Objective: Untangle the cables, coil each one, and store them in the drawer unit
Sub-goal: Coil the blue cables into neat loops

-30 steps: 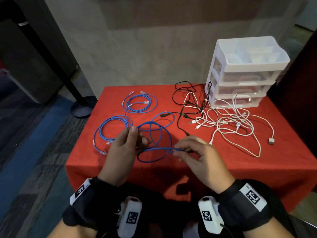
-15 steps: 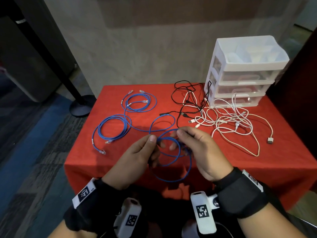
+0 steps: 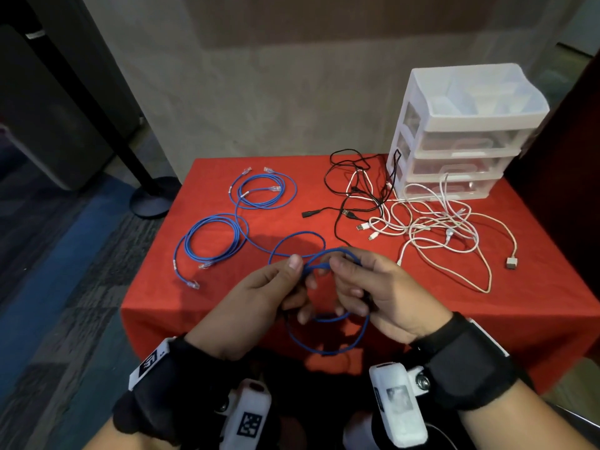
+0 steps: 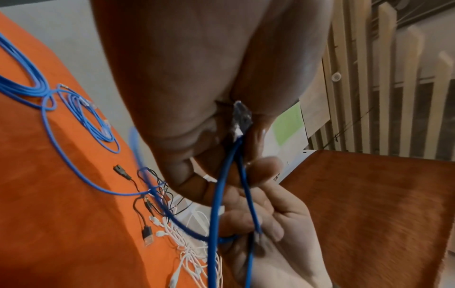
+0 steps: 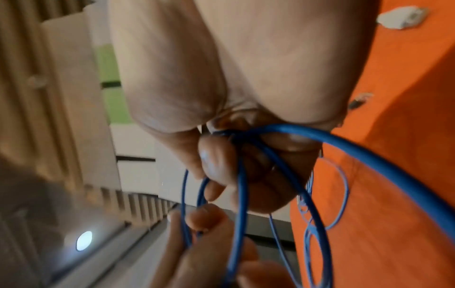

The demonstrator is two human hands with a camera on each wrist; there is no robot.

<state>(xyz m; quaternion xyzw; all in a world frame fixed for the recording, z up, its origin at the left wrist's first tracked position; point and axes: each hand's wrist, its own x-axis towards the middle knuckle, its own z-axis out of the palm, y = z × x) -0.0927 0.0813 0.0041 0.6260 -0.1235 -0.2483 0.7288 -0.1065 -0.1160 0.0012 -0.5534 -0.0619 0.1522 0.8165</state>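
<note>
From the head view, my left hand (image 3: 259, 300) and my right hand (image 3: 376, 293) both pinch the blue cable (image 3: 328, 347), its loops hanging over the near edge of the red table (image 3: 535, 287). The drawer unit (image 3: 461, 134) stands at the far right corner. In the left wrist view, my fingers (image 4: 264, 169) grip the cable's plug end. In the right wrist view, my fingers (image 5: 214, 161) curl around several loops.

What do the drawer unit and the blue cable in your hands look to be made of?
Drawer unit: looks like plastic, with a white opaque frame and see-through, faintly glossy drawer fronts. Blue cable: a smooth, flexible, rubbery-looking jacket, probably PVC, since it bends into loose loops between the left hand and right hand; a clear plug sits at its end.
</note>
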